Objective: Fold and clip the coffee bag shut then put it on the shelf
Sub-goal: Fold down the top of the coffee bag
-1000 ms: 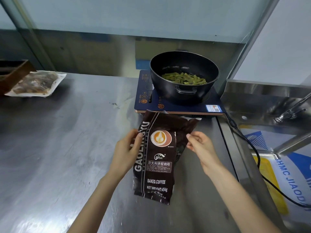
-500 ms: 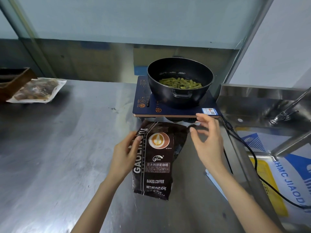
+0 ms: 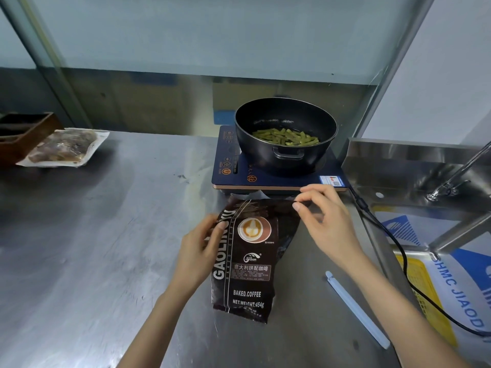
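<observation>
Coffee bag flat under left hand, right hand pinching its top corner (clip near the right wrist).

Head view. Two bare forearms enter from the bottom edge. No sleeves in view on either arm up to the frame edge. Left hand: bare, no glove, ring or watch seen. Right hand: bare, no glove, ring or wristband seen. Fingernails short and unpainted where they show. Both wrists uncovered. Rest of the person out of frame.
</observation>
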The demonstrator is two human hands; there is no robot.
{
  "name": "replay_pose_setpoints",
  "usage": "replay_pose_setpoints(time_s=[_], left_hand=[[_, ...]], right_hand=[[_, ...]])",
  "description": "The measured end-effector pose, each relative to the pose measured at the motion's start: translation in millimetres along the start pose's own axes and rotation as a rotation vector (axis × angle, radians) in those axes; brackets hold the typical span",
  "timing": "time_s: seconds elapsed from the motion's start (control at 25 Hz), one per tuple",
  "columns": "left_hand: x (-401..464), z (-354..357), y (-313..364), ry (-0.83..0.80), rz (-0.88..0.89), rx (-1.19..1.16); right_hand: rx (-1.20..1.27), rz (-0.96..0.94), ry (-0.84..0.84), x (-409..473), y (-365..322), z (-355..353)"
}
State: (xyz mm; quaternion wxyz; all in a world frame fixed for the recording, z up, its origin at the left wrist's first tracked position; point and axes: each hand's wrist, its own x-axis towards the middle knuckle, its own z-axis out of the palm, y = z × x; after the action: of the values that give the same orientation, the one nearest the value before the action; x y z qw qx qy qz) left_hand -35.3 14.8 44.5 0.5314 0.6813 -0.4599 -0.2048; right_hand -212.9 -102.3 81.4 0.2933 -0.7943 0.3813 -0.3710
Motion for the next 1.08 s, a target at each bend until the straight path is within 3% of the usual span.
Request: replay_pose_setpoints(time_s=[0.2,0.4,0.6,0.88,1.08], left_hand=[[0.5,-1.9,4.0,-0.041,0.011,-0.002],[6.3,-5.9,0.3,-0.033,-0.048,-0.052],[1.9,-6.6,5.2,-0.05,-0.037,-0.089],[3.2,-3.3,6.5,-0.062,-0.012,-0.067],[2.2,-4.1,5.7,-0.063,-0.03,-0.078]], right_hand=[[0.214,0.084,-0.111,15.0,-15.6,-8.4],[0.234,0.11,-0.236,28.1,-28.3,-12.3],[0.168,0.1,-0.138,23.1,-25.0,-7.2],[0.368,0.403,-0.11,-5.6,-3.4,11.4],[0.396,0.457,-0.057,-14.9,-0.1,24.1]])
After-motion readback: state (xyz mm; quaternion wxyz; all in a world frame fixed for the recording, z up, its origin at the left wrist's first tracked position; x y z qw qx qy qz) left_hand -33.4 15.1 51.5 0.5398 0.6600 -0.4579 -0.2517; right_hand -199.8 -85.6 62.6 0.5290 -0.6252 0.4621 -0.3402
